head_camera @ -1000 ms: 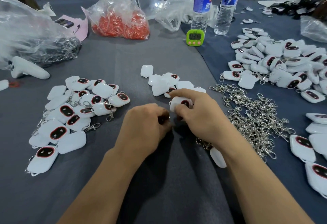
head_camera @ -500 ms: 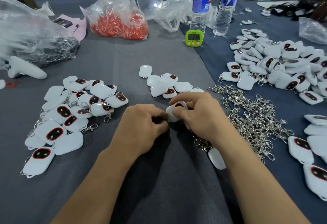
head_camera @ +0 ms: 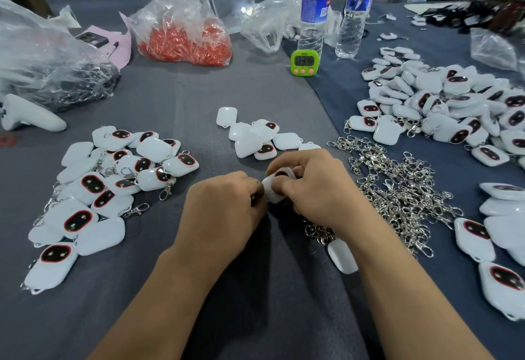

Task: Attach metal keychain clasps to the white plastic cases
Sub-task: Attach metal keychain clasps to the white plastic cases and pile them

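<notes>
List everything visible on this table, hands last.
held case: one, white, between both hands
clasped cases: pile, white, left
centre cases: small heap, white, beyond hands
loose clasps: pile, silver, right of hands
right cases: large pile, white, far right
water bottles: two, clear, back
timer: one, green, by bottles
plastic bags: two, clear, orange-red and dark contents, back left
left hand: pinches held case's edge
right hand: grips held case

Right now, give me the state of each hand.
Left hand: curled beside the white case; hold cannot be told.
Right hand: grips the white case.
</notes>
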Action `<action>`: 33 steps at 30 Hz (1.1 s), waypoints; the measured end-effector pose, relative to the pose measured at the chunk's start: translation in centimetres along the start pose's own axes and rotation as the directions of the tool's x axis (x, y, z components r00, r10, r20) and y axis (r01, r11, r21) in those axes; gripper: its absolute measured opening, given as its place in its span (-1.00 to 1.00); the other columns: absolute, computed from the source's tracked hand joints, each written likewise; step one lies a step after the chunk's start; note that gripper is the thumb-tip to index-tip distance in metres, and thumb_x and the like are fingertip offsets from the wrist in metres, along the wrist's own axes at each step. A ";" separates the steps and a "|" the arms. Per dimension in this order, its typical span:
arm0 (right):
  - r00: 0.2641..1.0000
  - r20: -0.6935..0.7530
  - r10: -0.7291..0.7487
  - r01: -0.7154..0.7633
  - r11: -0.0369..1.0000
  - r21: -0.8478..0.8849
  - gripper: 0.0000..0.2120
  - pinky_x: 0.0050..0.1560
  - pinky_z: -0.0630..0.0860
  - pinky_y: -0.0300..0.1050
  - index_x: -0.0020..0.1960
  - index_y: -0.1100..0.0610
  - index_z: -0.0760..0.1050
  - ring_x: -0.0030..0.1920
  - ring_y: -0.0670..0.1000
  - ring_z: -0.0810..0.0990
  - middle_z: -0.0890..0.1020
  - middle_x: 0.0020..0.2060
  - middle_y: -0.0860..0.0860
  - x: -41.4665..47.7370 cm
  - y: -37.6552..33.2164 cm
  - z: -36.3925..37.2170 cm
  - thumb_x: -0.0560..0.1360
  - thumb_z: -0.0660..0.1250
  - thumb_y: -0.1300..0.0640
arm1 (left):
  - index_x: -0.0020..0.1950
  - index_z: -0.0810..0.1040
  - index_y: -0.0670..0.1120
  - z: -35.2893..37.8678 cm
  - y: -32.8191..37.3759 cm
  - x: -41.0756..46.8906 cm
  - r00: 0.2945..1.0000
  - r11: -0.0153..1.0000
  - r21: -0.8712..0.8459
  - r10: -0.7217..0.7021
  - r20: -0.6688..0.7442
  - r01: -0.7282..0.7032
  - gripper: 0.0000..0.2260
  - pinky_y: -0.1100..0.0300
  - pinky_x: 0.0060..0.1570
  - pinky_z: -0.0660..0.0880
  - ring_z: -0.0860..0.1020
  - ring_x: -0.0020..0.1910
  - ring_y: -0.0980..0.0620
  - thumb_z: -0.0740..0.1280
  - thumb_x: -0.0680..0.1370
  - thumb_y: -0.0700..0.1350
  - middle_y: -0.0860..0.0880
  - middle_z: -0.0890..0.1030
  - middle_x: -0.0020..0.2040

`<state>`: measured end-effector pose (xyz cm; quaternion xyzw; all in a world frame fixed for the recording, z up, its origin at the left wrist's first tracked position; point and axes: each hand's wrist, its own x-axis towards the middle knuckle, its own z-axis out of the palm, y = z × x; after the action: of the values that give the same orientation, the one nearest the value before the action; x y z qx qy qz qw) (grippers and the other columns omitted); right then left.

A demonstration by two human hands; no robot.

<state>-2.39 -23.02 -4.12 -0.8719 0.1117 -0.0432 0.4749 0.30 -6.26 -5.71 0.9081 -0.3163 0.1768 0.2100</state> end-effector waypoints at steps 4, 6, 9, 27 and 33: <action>0.998 -0.014 0.060 -0.058 0.992 0.113 -0.91 -0.38 0.38 -0.22 -0.13 -0.04 0.69 -0.46 -0.03 0.49 0.60 -0.42 -0.05 0.1 0.2 0.3 0.46 0.43 0.13 | -0.21 0.69 -0.02 0.0 -0.3 0.1 0.999 1.000 -0.024 0.002 -0.053 -0.003 -0.91 0.05 -0.39 0.46 0.54 -0.36 -0.01 0.55 0.42 -0.05 0.04 0.59 -0.32; 0.996 0.013 0.094 -0.094 0.968 0.231 -0.90 -0.44 0.37 -0.21 -0.14 0.05 0.69 -0.54 0.01 0.45 0.62 -0.44 0.04 0.1 -0.1 0.3 0.47 0.41 0.20 | -0.23 0.66 0.00 0.0 -0.4 0.1 0.995 0.995 -0.095 -0.046 -0.085 0.038 -0.91 0.13 -0.35 0.43 0.48 -0.36 0.10 0.54 0.41 -0.08 0.08 0.54 -0.33; 0.989 0.041 0.143 -0.147 0.902 0.405 -0.90 -0.49 0.33 -0.25 -0.12 0.15 0.68 -0.56 0.00 0.41 0.64 -0.38 0.17 0.1 -0.4 0.0 0.49 0.39 0.28 | -0.17 0.68 0.05 0.0 -0.2 0.2 0.981 0.955 -0.275 -0.149 -0.126 0.110 -0.89 0.44 -0.26 0.36 0.50 -0.31 0.17 0.53 0.41 -0.15 0.17 0.54 -0.31; 0.979 0.147 0.143 -0.205 0.691 0.693 -0.74 -0.41 0.06 -0.09 -0.20 0.22 0.69 -0.41 0.07 0.34 0.58 -0.32 0.23 -0.1 -1.0 -0.9 0.50 0.25 0.37 | -0.19 0.72 0.18 -0.2 0.3 0.8 0.954 0.650 -0.742 -0.297 -0.048 0.165 -0.89 0.43 -0.23 0.47 0.62 -0.28 0.23 0.58 0.41 -0.04 0.18 0.70 -0.25; 0.980 0.147 0.134 -0.198 0.710 0.676 -0.79 -0.54 0.13 -0.23 -0.19 0.21 0.66 -0.54 -0.01 0.31 0.62 -0.34 0.20 -0.1 -0.9 -1.0 0.49 0.27 0.38 | -0.16 0.74 0.07 -0.3 -0.1 0.7 0.980 0.739 -0.663 -0.194 -0.042 0.117 -0.89 0.41 -0.26 0.43 0.58 -0.30 0.16 0.59 0.39 -0.12 0.13 0.65 -0.27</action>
<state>-2.48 -23.32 -2.85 -0.6211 0.1448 -0.0006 0.7702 0.84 -6.37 -5.19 0.7885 -0.2693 0.0852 0.5463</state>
